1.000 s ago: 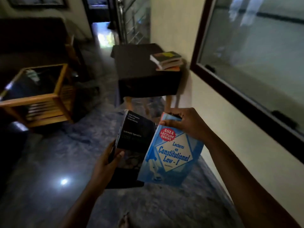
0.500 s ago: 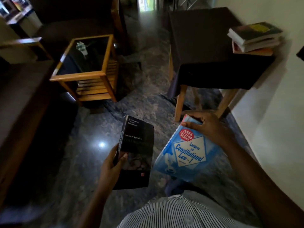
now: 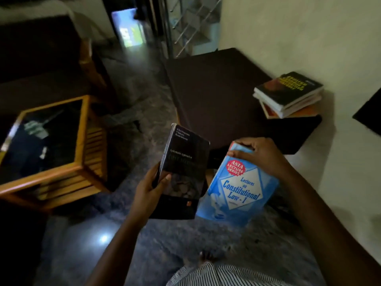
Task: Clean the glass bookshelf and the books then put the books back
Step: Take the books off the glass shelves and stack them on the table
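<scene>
- The left grip (image 3: 148, 195) curls round the black paperback book (image 3: 185, 168) at its spine; the right grip (image 3: 261, 155) pinches the blue law paperback (image 3: 239, 195) by its top edge.
- The dark-clothed wooden desk (image 3: 216, 96) with stacked books (image 3: 288, 93) has drawn nearer; setting these down there looks next.

A home living room; glass-topped coffee table (image 3: 82, 129), sofa (image 3: 39, 44), staircase (image 3: 191, 23).

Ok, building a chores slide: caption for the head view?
Left hand holds a black book, right hand a blue law book, near a stack of books.
</scene>
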Available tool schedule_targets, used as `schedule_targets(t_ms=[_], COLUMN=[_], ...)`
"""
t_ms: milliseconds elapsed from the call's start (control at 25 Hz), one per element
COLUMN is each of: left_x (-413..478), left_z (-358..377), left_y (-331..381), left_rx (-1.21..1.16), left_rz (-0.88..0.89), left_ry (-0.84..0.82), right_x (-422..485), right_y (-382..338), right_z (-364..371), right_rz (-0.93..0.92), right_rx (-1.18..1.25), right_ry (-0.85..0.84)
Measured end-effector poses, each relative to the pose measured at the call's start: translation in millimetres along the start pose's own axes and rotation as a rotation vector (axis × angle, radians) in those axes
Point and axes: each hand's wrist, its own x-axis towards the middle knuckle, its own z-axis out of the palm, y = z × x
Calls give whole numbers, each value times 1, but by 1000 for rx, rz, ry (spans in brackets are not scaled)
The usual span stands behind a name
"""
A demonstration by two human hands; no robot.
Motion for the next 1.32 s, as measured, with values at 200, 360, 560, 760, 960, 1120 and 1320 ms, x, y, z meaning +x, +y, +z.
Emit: schedule_targets(t_ms=[200,360,560,760,960,1120,1320], left_x=[154,265,381,447,488,488,496], left_z=[34,89,187,288,340,346,349], left_y=[52,82,115,122,99,88,71], left_rx=[-8,24,-74,-121,-16,-120,-238], left_rz=[24,158,123,38,-32,-283,-591], left_ry=[-348,-628,-883,-946,-917,-895,-871], right_x=[73,121,174,204,243,298,352], right_y=[6,22,34,55,101,144,193], right_z=[-67,-106,-150,-195,-229,-244,-244], right_rz=[68,148,351,550,649,589,617], right_rx=[79,-46,-143,-108,-48,-53,-93], right_ry=[128,247,390,461,457,362,245])
